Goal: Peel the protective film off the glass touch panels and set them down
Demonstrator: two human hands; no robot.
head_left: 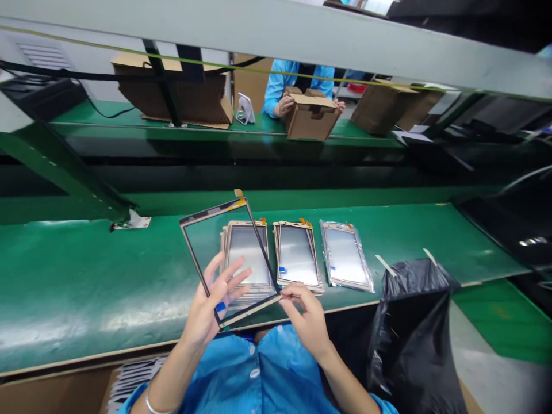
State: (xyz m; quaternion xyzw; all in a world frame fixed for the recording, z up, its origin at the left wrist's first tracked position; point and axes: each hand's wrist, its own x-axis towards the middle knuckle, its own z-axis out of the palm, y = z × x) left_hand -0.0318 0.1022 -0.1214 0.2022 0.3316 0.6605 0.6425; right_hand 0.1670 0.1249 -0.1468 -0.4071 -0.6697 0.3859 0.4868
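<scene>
A clear touchscreen glass panel with a dark border and a small orange flex cable is held up, tilted, over the bench edge. My left hand supports it from behind at the lower left, fingers spread and visible through the glass. At its lower right corner, my right hand pinches the edge between thumb and fingers. Behind the panel is a stack of similar panels, partly seen through it. A second stack of panels stands to the right, followed by panels in clear plastic wrap.
The green bench runs across the view. A black plastic bag is taped to its front edge at right. A green metal post rises at left. Across the bench, a person in blue handles a cardboard box near more cardboard.
</scene>
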